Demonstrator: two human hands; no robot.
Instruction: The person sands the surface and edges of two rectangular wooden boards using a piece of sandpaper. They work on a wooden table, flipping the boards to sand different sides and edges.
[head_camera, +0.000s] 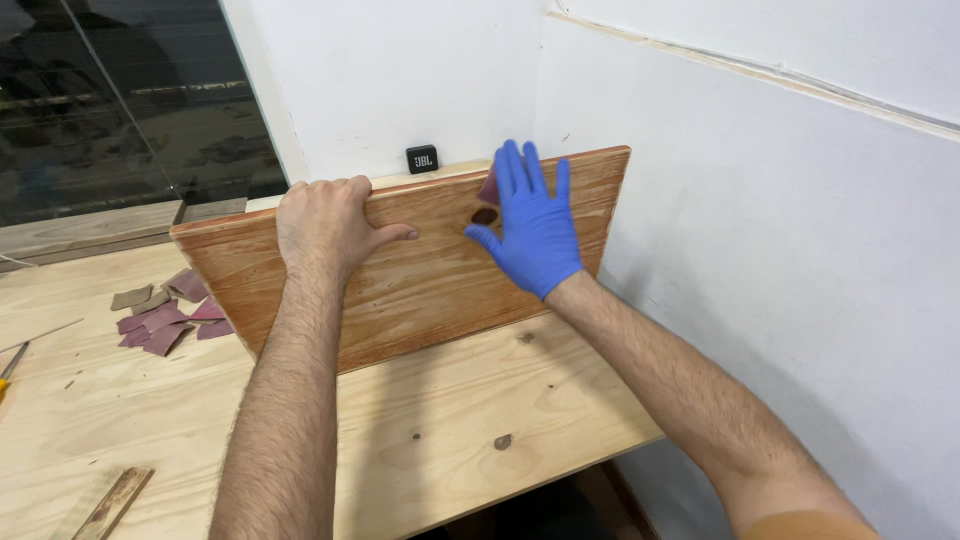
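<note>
Shining glossy, smooth: reddish varnished wood board. Looking pale, matt, bare: plywood bench. Stretching thin, smooth: blue rubber glove. Lying rough, dull: sandpaper scraps. Staying flat, matt: white painted wall.

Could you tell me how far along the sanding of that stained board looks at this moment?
Looks done: the stained board is evenly reddish and glossy, and used sandpaper scraps lie on the workbench. In hand: the left hand steadies the top edge of the upright board while the gloved right hand presses a sandpaper piece near a knot. What is left cannot be told.
</note>
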